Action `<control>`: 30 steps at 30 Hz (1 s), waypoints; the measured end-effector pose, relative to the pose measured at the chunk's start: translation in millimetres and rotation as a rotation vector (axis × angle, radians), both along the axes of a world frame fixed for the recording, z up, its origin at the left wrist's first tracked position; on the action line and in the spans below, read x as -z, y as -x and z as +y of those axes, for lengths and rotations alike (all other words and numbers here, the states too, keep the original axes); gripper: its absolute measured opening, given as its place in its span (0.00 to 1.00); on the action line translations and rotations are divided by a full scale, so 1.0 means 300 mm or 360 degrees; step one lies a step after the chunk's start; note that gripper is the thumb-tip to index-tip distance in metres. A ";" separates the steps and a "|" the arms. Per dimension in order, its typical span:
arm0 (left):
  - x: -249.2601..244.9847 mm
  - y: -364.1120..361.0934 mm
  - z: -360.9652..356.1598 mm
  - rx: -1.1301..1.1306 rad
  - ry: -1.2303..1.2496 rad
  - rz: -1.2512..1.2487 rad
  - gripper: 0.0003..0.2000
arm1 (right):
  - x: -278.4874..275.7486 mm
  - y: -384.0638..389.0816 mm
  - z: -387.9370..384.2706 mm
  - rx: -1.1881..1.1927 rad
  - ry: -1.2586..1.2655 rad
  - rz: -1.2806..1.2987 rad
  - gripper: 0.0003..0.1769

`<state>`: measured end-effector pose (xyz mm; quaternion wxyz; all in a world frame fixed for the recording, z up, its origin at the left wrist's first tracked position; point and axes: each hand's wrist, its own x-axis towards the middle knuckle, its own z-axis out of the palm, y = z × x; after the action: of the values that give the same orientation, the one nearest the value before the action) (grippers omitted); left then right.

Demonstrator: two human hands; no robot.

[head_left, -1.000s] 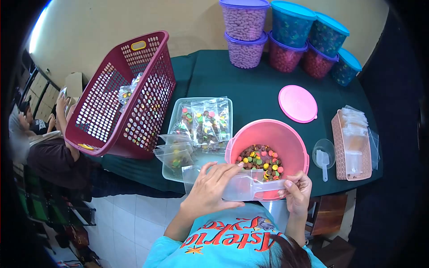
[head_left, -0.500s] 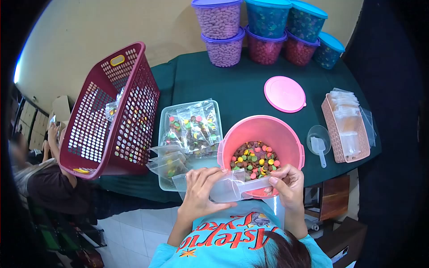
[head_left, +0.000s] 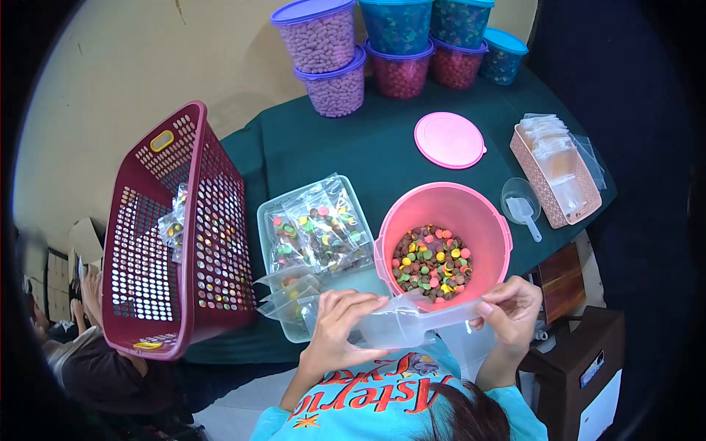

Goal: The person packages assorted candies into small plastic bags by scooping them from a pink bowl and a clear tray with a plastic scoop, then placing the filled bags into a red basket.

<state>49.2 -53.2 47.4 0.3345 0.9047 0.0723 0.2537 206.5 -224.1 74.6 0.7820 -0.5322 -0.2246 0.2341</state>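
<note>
My right hand (head_left: 512, 314) pinches the handle of a translucent white plastic scoop (head_left: 401, 325) between thumb and fingers. Closed around a clear plastic bag (head_left: 309, 310) near the scoop's head is my left hand (head_left: 340, 323). The scoop's head lies at the bag's mouth; how far it reaches inside is hard to make out, and no candies show in it. Just beyond both hands stands a pink tub (head_left: 482, 220) with brown, red, yellow and green button-shaped candies (head_left: 430, 264) at its bottom. Left of it, a pale green tray (head_left: 263, 220) holds filled clear bags (head_left: 323, 228).
A maroon perforated basket (head_left: 193, 242) with bagged candies stands at left. Toward the right are a pink lid (head_left: 450, 140), a small bowl with a scoop (head_left: 523, 211) and a pink basket of empty bags (head_left: 551, 173). Lidded candy tubs (head_left: 331, 88) line the back. Another person (head_left: 110, 375) is at far left.
The camera view has tilted and shifted, so the table's contents appear moved. My right hand and the scoop have moved slightly right; my left hand still grips the bag.
</note>
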 end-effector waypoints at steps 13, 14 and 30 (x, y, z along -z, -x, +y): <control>0.035 0.121 0.103 -0.0081 0.1607 -0.0668 0.40 | -0.024 -0.077 -0.032 0.0670 0.0387 -0.0843 0.04; 0.021 0.113 0.089 -0.0020 0.1663 -0.0714 0.42 | -0.012 -0.108 0.013 0.0447 0.0605 -0.0985 0.08; 0.129 0.015 -0.174 -0.0480 0.1659 -0.0920 0.31 | 0.244 -0.337 0.400 -0.1243 0.2084 -0.2641 0.07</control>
<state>44.6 -105.5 8.7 0.6994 0.4966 0.2203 0.4645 307.5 -104.0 1.6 -0.1658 -0.7244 -0.6602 0.1094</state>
